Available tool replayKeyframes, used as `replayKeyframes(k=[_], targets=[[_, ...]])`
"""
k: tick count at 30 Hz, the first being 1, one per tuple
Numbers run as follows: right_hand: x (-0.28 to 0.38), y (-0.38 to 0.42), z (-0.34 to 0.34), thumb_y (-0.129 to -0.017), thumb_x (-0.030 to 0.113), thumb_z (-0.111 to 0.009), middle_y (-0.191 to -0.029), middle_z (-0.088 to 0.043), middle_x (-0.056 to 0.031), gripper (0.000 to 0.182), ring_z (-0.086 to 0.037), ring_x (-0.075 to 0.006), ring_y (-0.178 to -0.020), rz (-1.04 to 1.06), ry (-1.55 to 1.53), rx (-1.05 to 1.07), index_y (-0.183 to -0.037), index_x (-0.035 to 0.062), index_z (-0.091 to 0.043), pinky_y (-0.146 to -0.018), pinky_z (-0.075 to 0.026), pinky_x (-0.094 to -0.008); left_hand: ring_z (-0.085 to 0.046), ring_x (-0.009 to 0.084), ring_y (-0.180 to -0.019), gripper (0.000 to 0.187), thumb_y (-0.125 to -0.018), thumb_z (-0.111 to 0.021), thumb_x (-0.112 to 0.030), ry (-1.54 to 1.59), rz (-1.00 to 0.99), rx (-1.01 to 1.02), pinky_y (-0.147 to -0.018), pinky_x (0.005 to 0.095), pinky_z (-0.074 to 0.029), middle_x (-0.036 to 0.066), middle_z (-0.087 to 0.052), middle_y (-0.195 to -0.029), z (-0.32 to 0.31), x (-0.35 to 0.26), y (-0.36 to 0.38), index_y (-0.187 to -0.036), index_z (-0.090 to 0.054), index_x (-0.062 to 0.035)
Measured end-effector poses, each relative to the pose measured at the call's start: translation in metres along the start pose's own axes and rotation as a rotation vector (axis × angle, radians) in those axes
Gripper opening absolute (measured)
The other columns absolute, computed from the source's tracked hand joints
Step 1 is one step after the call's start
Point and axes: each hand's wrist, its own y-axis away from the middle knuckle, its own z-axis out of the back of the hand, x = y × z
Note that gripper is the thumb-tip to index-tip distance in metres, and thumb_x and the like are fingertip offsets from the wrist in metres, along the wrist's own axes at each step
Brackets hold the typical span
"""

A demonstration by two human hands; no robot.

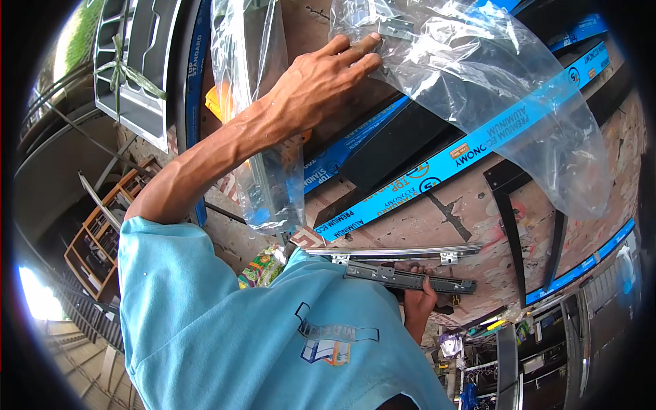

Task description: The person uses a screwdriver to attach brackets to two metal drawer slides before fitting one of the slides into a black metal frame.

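My left hand reaches across the top middle, its fingers bent at the edge of a clear plastic bag. A metal piece shows through the bag beside my fingertips. Lower down, close to my blue shirt, my right hand grips a dark metal drawer slide from below, fingertips showing over its far side. A second, shinier metal rail with small brackets lies just beyond that slide, roughly parallel. Part of my right hand is hidden behind the slide.
Blue-taped aluminium profiles lie across the worn, stained surface. Another clear plastic sleeve with long pieces inside is left of centre. A dark panel tied with green strip stands upper left. A wooden rack is further left.
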Motion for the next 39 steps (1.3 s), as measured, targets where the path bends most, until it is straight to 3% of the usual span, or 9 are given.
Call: replayKeyframes(k=[12,20,30,33,35,37,38,39], targets=[[-0.002,0.002,-0.012,-0.085,0.001,-0.049,-0.101,-0.049,-0.0133,0.018,-0.047,-0.0284,-0.103,0.001,-0.001,-0.062,-0.103,0.0031,-0.050,-0.101,-0.034,-0.0438,-0.048,0.0247,-0.105,0.058,-0.071,-0.072,-0.020,-0.073,0.080,-0.047,-0.087,0.0351,-0.047,0.004,-0.029,-0.143,0.004,-0.005,0.004,-0.124,-0.050,-0.0283],[-0.002,0.001,-0.012,-0.084,0.000,-0.050,-0.101,-0.048,-0.0141,0.018,-0.046,-0.0293,-0.104,0.005,0.016,-0.053,-0.102,0.0023,-0.048,-0.101,-0.034,-0.0440,-0.048,0.0234,-0.103,0.051,-0.078,-0.065,-0.020,-0.062,0.115,-0.032,-0.087,0.0344,-0.046,0.010,-0.026,-0.144,0.005,-0.006,0.007,-0.124,-0.051,-0.0372],[-0.004,-0.001,-0.006,-0.083,-0.001,-0.050,-0.105,-0.050,-0.0155,0.021,-0.047,-0.0303,-0.108,0.023,-0.001,-0.054,-0.104,0.0016,-0.049,-0.103,-0.034,-0.0443,-0.047,0.0251,-0.102,0.059,-0.075,-0.068,-0.025,-0.156,0.054,-0.053,-0.088,0.0323,-0.045,0.014,-0.027,-0.144,-0.002,0.002,0.004,-0.128,-0.046,-0.0413],[-0.007,-0.003,0.005,-0.083,-0.001,-0.050,-0.107,-0.050,-0.0169,0.022,-0.047,-0.0311,-0.108,0.064,-0.030,0.005,-0.104,0.0007,-0.048,-0.103,-0.033,-0.0446,-0.046,0.0288,-0.102,0.065,-0.074,-0.069,-0.022,-0.093,0.003,-0.032,-0.089,0.0345,-0.045,0.014,-0.026,-0.145,0.001,0.001,0.001,-0.133,-0.042,-0.0337],[-0.010,-0.009,0.017,-0.084,0.002,-0.048,-0.109,-0.051,-0.0167,0.021,-0.047,-0.0307,-0.111,0.123,0.006,0.183,-0.106,0.0009,-0.050,-0.104,-0.033,-0.0461,-0.048,0.0346,-0.100,0.072,-0.073,-0.069,-0.019,-0.124,0.013,-0.063,-0.088,0.0375,-0.045,0.020,-0.032,-0.139,-0.003,0.002,-0.006,-0.136,-0.036,-0.0216],[-0.014,-0.005,0.014,-0.086,0.006,-0.048,-0.113,-0.053,-0.0154,0.021,-0.048,-0.0302,-0.113,0.074,-0.045,0.300,-0.106,0.0022,-0.052,-0.103,-0.033,-0.0478,-0.053,0.0350,-0.099,0.062,-0.075,-0.060,-0.008,0.083,-0.042,-0.228,-0.079,0.0414,-0.047,0.025,-0.049,-0.121,-0.011,0.025,-0.007,-0.133,-0.039,-0.0138],[-0.014,0.002,0.009,-0.087,0.008,-0.049,-0.113,-0.054,-0.0159,0.020,-0.047,-0.0304,-0.115,0.034,-0.054,0.333,-0.106,0.0017,-0.052,-0.104,-0.032,-0.0479,-0.058,0.0357,-0.085,0.060,-0.076,-0.059,-0.008,0.167,-0.141,-0.323,-0.072,0.0426,-0.047,0.026,-0.059,-0.097,-0.025,0.047,-0.016,-0.132,-0.039,-0.0106],[-0.015,0.003,0.021,-0.086,0.007,-0.052,-0.111,-0.054,-0.0152,0.020,-0.048,-0.0304,-0.112,0.074,-0.084,0.340,-0.105,0.0018,-0.051,-0.102,-0.033,-0.0465,-0.060,0.0373,-0.076,0.054,-0.077,-0.058,-0.009,0.245,0.177,-0.117,-0.068,0.0451,-0.046,0.025,-0.061,-0.085,0.021,-0.006,-0.014,-0.129,-0.043,-0.0085]])
